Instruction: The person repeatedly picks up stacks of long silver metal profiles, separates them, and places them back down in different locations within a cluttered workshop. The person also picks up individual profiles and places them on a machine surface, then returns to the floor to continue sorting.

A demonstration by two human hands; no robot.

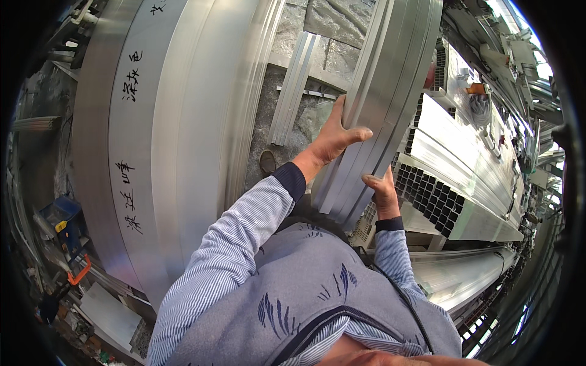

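Long silver aluminium profiles (390, 91), lying side by side as one bundle, run from in front of my body up past the top of the picture. My left hand (337, 135) grips their left side, thumb across the top face and fingers hidden beyond the edge. On the opposite side, nearer the bundle's close end, my right hand (383, 190) clasps the edge with its thumb on top. Whether the bundle rests on anything underneath cannot be seen.
A large stack of wide aluminium profiles (189, 122) with handwriting fills the left. Thinner profiles (294, 91) lie on the floor between. Square tubes (430, 198) are stacked at right. An orange-handled tool (79, 270) and a blue bin (61, 216) sit far left.
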